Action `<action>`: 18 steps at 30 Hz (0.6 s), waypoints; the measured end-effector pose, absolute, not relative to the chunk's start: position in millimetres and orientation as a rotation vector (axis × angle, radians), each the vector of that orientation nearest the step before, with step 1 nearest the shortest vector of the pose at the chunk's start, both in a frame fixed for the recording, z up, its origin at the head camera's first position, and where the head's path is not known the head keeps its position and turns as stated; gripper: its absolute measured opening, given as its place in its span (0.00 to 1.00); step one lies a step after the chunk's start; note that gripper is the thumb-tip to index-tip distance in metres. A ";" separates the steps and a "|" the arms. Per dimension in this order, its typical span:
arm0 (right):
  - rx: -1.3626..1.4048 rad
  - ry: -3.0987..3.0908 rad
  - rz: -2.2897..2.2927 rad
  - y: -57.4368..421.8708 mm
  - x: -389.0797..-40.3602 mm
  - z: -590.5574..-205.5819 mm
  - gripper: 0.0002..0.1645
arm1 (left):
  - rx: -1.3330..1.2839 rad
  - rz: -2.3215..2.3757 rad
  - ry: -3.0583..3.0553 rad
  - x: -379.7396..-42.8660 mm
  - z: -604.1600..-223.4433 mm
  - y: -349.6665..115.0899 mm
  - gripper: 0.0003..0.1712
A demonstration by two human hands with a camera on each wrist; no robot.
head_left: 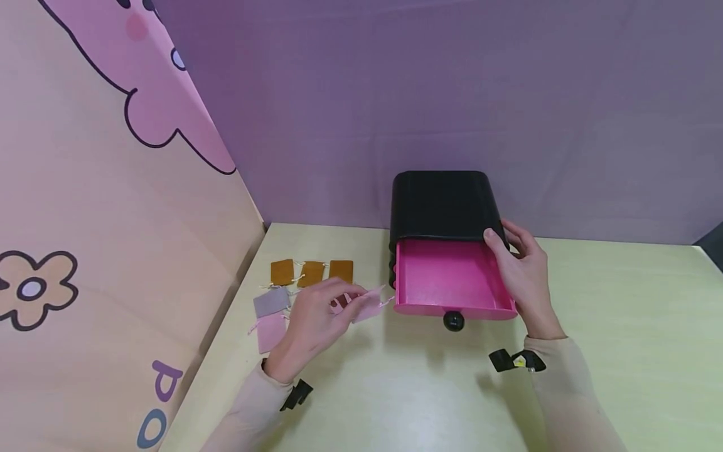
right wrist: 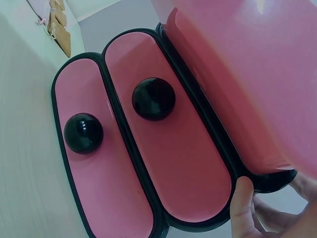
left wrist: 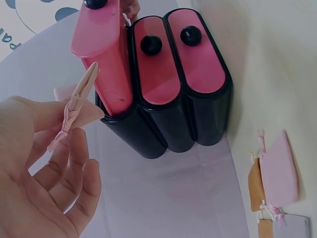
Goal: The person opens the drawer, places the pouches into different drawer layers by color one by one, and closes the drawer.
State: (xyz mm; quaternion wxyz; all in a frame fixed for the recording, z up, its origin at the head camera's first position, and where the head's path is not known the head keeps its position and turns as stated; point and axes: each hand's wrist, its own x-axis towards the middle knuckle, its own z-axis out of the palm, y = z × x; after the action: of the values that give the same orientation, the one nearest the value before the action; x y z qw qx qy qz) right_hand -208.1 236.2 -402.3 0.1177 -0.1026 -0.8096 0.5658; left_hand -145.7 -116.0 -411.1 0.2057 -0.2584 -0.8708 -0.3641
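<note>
My left hand (head_left: 316, 323) pinches a small pink drawstring pouch (head_left: 369, 306) between thumb and fingers, just left of the pulled-out drawer. In the left wrist view the pouch (left wrist: 79, 96) is seen edge-on, its other fingers loosely bent below. A black drawer cabinet (head_left: 443, 204) stands on the table with its top pink drawer (head_left: 454, 273) drawn out, the bare inside showing. At the cabinet's right side my right hand (head_left: 525, 276) grips it, thumb by the upper front edge. Two lower drawers with black knobs are closed, such as the middle drawer (right wrist: 173, 163).
Left of the cabinet lie three brown pouches, one being the leftmost brown pouch (head_left: 282, 272). In front of them are a grey pouch (head_left: 272, 302) and another pink pouch (head_left: 272, 333). A purple backdrop (head_left: 452, 94) rises behind the table, and a printed wall panel (head_left: 113, 207) borders its left side.
</note>
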 end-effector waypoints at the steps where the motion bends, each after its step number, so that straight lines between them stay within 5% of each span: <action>1: -0.298 -2.367 1.658 236.2 -207.8 -402.0 0.40 | -0.730 -1.009 -2.419 -146.4 -410.5 -115.1 0.06; 18: -0.323 -2.381 1.648 236.0 -208.7 -400.5 0.41 | -0.723 -1.004 -2.419 -152.2 -393.7 -97.9 0.08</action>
State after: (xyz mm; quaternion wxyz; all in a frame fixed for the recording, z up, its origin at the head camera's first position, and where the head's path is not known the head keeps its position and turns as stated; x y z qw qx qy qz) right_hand -208.7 236.0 -400.5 0.1135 -0.1102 -0.8119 0.5619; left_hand -152.2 -97.9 -393.7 0.2106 -0.2601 -0.8703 -0.3614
